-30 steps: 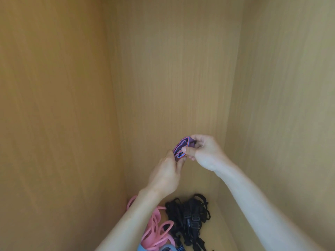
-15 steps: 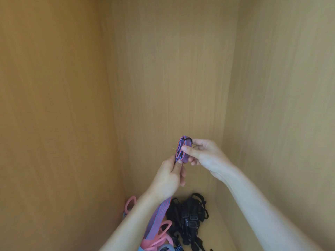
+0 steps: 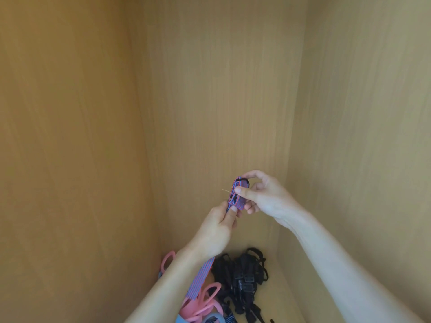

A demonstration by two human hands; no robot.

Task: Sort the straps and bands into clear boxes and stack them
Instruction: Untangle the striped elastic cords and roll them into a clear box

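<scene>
A purple striped strap is partly rolled into a small coil held up in front of the cupboard's back wall. My right hand pinches the coil between thumb and fingers. My left hand grips the strap just below the coil, and its loose tail hangs down past my left wrist. Below lie a tangle of black straps with buckles and pink rubber bands on the cupboard floor.
Wooden cupboard walls close in on the left, back and right. A light blue band and a grey-blue one lie at the bottom edge by the pink bands.
The strap's tail has been pulled out and now hangs below my left hand. The coil has turned more upright and my right fingers have shifted around it.
</scene>
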